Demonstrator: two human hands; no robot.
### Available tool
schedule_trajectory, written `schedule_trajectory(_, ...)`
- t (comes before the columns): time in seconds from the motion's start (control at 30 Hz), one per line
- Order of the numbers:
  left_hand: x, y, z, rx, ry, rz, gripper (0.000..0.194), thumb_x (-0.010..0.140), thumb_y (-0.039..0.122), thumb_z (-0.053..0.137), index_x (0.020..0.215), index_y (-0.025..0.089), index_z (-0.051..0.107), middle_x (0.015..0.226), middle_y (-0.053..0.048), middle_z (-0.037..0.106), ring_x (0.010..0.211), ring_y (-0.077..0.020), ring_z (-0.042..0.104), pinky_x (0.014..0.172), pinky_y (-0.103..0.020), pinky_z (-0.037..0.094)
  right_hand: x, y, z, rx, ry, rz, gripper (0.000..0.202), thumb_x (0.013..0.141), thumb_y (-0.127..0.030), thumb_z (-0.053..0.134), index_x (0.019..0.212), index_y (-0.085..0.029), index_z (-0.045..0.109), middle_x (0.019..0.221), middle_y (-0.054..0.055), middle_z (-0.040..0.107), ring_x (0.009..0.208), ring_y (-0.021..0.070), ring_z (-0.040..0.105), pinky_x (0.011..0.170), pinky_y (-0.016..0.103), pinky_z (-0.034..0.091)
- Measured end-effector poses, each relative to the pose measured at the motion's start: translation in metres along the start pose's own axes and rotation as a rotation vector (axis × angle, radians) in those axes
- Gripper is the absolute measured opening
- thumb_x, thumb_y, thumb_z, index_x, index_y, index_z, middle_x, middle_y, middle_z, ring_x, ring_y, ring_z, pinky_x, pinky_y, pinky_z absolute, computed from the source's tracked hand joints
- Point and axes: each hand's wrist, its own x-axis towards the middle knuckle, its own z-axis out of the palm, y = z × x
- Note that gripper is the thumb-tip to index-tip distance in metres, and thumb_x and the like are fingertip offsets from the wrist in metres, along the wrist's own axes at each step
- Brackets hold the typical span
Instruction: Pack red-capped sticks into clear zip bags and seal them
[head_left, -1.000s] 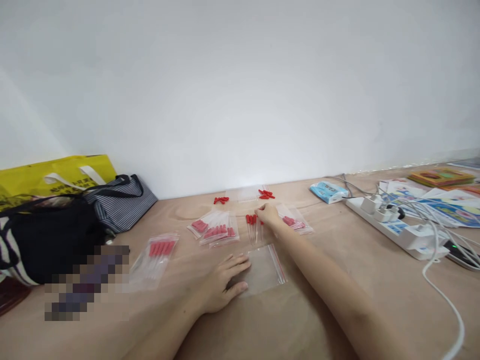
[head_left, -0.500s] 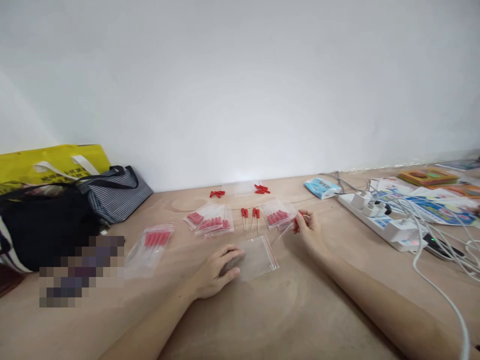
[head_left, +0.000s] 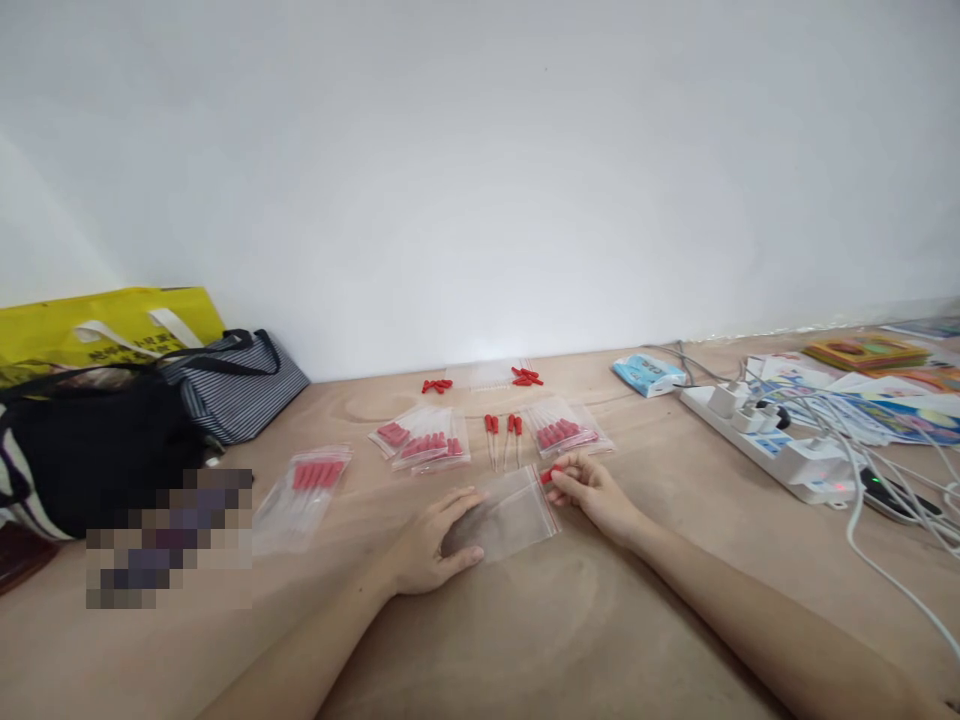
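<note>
A clear zip-lock bag (head_left: 506,520) lies flat on the table, its red-striped mouth facing right. My left hand (head_left: 441,545) rests on the bag's left end with fingers and thumb spread apart. At the mouth, my right hand (head_left: 592,492) pinches a dropper by its red rubber bulb (head_left: 551,474). The dropper's thin clear tube points left toward the bag; whether its tip is inside is hard to make out. Just beyond the bag lie several loose red-bulbed droppers (head_left: 511,425). Filled bags of droppers lie at the right (head_left: 559,428), at the left (head_left: 431,442) and farther left (head_left: 319,475).
Small piles of red bulbs (head_left: 437,386) and a clear bag (head_left: 480,376) lie near the wall. To the right are a blue packet (head_left: 648,374), a white power strip (head_left: 772,450) with cables, and printed cards (head_left: 862,352). A striped bag (head_left: 236,385) and black bag (head_left: 97,450) stand left.
My right hand has moved left and nearer to me, bringing the dropper from beside the right-hand filled bags to the open bag's mouth. My left hand stays on the bag.
</note>
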Motion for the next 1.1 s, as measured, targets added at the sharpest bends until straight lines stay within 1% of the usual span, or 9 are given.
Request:
schedule_trajectory(0.1, 0.0, 0.002, -0.001, 0.006, 0.017, 0.009, 0.056, 0.077, 0.042, 0.051, 0.128, 0.025, 0.034, 0.132, -0.007, 0.039, 0.124, -0.0287, 0.029, 0.1, -0.048, 0.028, 0.0, 0.003, -0.002, -0.286, -0.08, -0.078, 0.03, 0.063, -0.044, 0.064, 0.073, -0.017, 0.053, 0.064, -0.002, 0.054, 0.052, 0.0081, 0.048, 0.051, 0.023, 0.041)
schedule_trajectory(0.23, 0.001, 0.003, -0.001, 0.006, 0.025, 0.036, 0.055, 0.077, 0.041, 0.051, 0.127, 0.024, 0.035, 0.132, -0.007, 0.04, 0.123, -0.0268, 0.031, 0.102, -0.048, 0.024, -0.001, 0.003, -0.002, -0.649, -0.114, -0.237, 0.017, 0.065, -0.035, 0.065, 0.071, -0.019, 0.063, 0.075, 0.001, 0.054, 0.062, 0.0107, 0.047, 0.057, 0.024, 0.04)
schedule_trajectory(0.33, 0.001, 0.003, 0.0, 0.005, 0.033, 0.033, 0.054, 0.077, 0.043, 0.051, 0.127, 0.025, 0.036, 0.132, -0.006, 0.04, 0.124, -0.0269, 0.03, 0.101, -0.047, 0.026, -0.001, 0.001, 0.0, -0.765, -0.207, -0.32, 0.008, 0.069, -0.028, 0.062, 0.069, -0.021, 0.066, 0.078, 0.003, 0.054, 0.073, 0.0135, 0.05, 0.065, 0.027, 0.041)
schedule_trajectory(0.43, 0.001, 0.002, -0.001, 0.02, 0.028, 0.036, 0.055, 0.077, 0.044, 0.051, 0.127, 0.025, 0.036, 0.132, -0.006, 0.04, 0.123, -0.0267, 0.032, 0.101, -0.046, 0.028, 0.004, -0.005, -0.002, -0.81, -0.278, -0.338, 0.015, 0.073, -0.02, 0.054, 0.065, -0.021, 0.066, 0.07, 0.001, 0.056, 0.068, 0.0126, 0.051, 0.062, 0.025, 0.04)
schedule_trajectory(0.53, 0.001, 0.003, -0.001, 0.031, 0.023, 0.032, 0.054, 0.078, 0.044, 0.05, 0.126, 0.025, 0.036, 0.132, -0.006, 0.04, 0.123, -0.0265, 0.032, 0.101, -0.046, 0.028, 0.022, -0.014, -0.008, -0.851, -0.113, -0.262, 0.014, 0.072, -0.018, 0.051, 0.065, -0.018, 0.062, 0.065, 0.0, 0.059, 0.058, 0.0112, 0.051, 0.053, 0.022, 0.039)
schedule_trajectory(0.63, 0.001, 0.004, -0.002, 0.01, 0.019, 0.05, 0.051, 0.078, 0.044, 0.049, 0.124, 0.024, 0.039, 0.131, -0.006, 0.041, 0.123, -0.0255, 0.032, 0.102, -0.045, 0.028, 0.048, -0.024, -0.005, -1.024, 0.064, -0.194, 0.013, 0.073, -0.017, 0.049, 0.066, -0.016, 0.059, 0.067, 0.002, 0.063, 0.062, 0.0118, 0.055, 0.057, 0.021, 0.04)
schedule_trajectory(0.83, -0.002, 0.002, -0.003, -0.058, 0.1, 0.091, 0.039, 0.079, 0.037, 0.049, 0.115, 0.022, 0.048, 0.124, -0.007, 0.046, 0.115, -0.0236, 0.041, 0.097, -0.04, 0.034, 0.092, -0.02, 0.033, -1.156, 0.149, -0.122, 0.011, 0.069, -0.014, 0.053, 0.077, -0.013, 0.06, 0.08, 0.012, 0.063, 0.079, 0.021, 0.059, 0.064, 0.025, 0.04)
schedule_trajectory(0.97, -0.003, 0.003, -0.005, -0.08, 0.081, 0.11, 0.036, 0.077, 0.034, 0.051, 0.111, 0.022, 0.051, 0.116, -0.006, 0.052, 0.106, -0.0219, 0.048, 0.092, -0.037, 0.039, 0.105, -0.011, 0.054, -1.2, 0.144, -0.074, 0.015, 0.068, -0.01, 0.053, 0.082, -0.011, 0.06, 0.085, 0.014, 0.062, 0.083, 0.0221, 0.059, 0.067, 0.026, 0.04)
schedule_trajectory(1.1, -0.002, 0.004, -0.007, -0.086, 0.07, 0.098, 0.037, 0.076, 0.035, 0.053, 0.111, 0.022, 0.051, 0.115, -0.006, 0.052, 0.106, -0.0216, 0.048, 0.092, -0.037, 0.039, 0.109, -0.011, 0.061, -1.23, 0.112, -0.065, 0.022, 0.067, -0.009, 0.055, 0.089, -0.009, 0.057, 0.089, 0.017, 0.059, 0.084, 0.0225, 0.058, 0.067, 0.026, 0.041)
